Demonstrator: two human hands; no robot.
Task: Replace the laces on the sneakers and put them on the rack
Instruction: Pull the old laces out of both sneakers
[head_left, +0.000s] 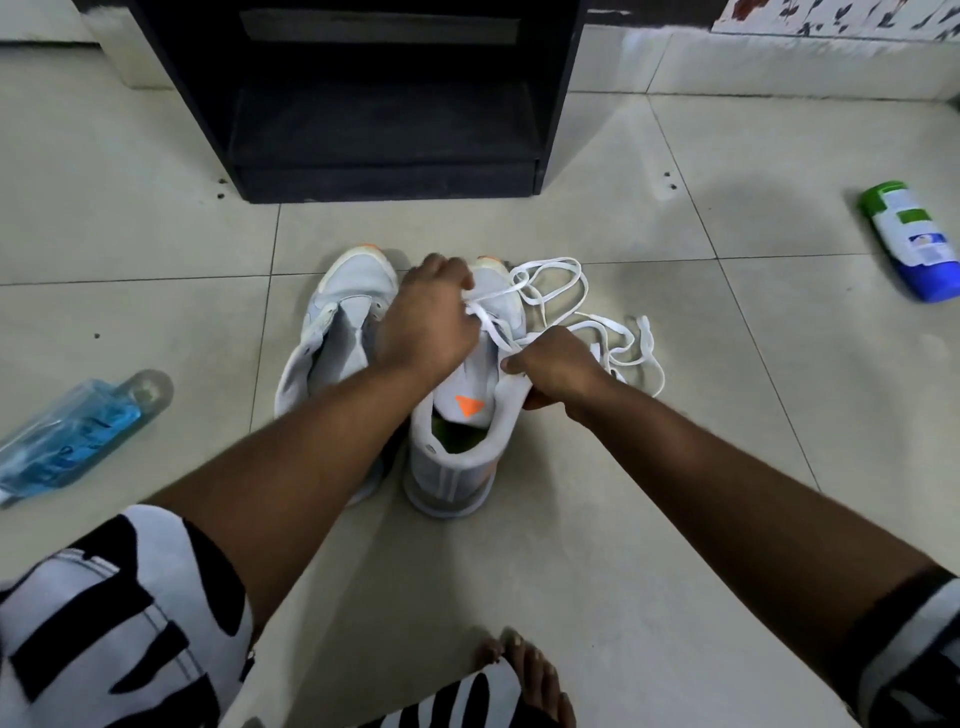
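Note:
Two white sneakers stand side by side on the tiled floor, toes pointing away from me. The right sneaker (452, 457) has an orange mark on its tongue; the left sneaker (332, 332) gapes open with no lace that I can see. My left hand (428, 322) pinches the white lace (561, 291) over the right sneaker's eyelets. My right hand (558, 366) grips the right side of that sneaker's collar, with lace running by its fingers. Loose loops of lace lie on the floor to the right. The black rack (384, 104) stands straight ahead.
A clear bottle of blue liquid (72, 441) lies on the floor at the left. A green, white and blue bottle (911, 239) lies at the far right. My bare foot (530, 675) and patterned trousers (119, 623) are at the bottom edge.

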